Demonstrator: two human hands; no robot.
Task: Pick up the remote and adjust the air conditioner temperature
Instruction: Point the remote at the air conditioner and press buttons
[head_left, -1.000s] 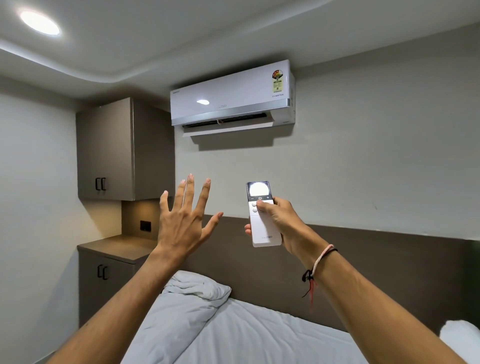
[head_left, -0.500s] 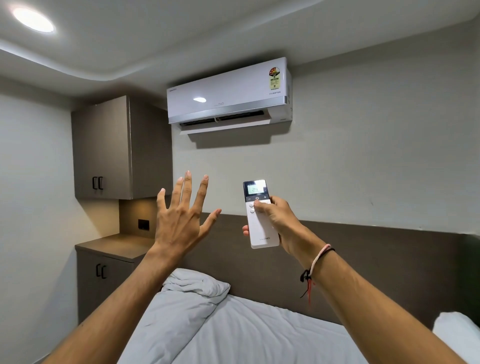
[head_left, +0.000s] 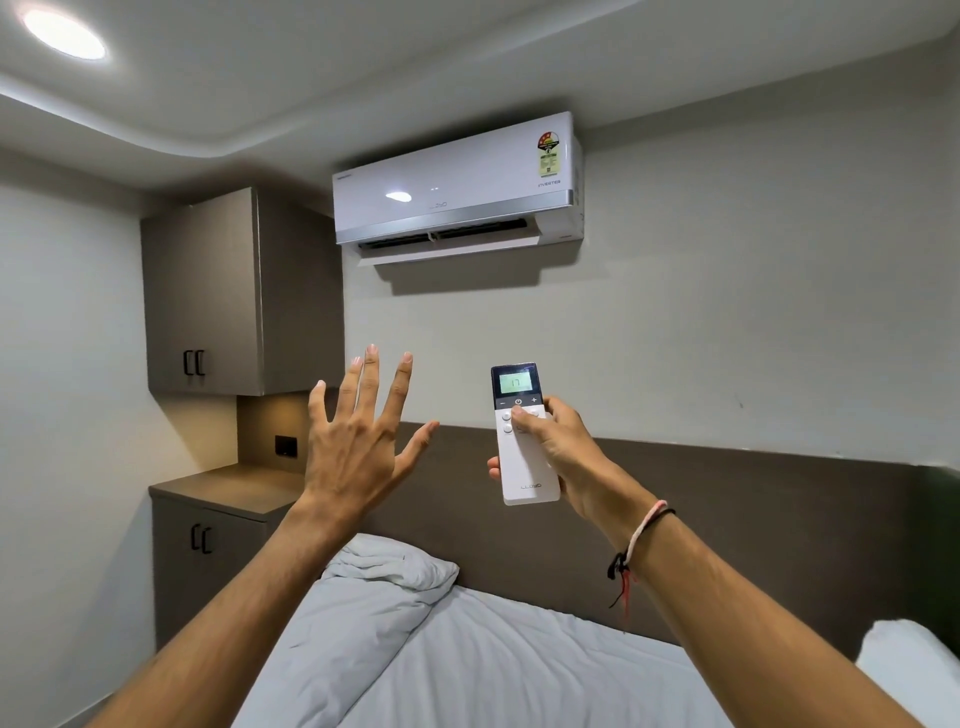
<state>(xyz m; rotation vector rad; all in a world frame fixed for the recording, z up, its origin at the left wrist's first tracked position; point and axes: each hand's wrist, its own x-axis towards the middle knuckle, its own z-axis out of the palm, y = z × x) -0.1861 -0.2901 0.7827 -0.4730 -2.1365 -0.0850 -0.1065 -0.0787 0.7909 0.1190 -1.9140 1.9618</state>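
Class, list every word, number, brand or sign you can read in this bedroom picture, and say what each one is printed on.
"17": screen of the remote, held in the right hand.
"−", power sign, "+": under that screen.
"LLOYD": faint, low on the remote.
"INVERTER": right end of the air conditioner.
Centre logo, top-left word and rating sticker on the air conditioner: too small or blurred.
The left hand holds nothing.

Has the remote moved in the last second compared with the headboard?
No. The remote in the right hand sits at the same height, its lower half overlapping the headboard top edge as before.
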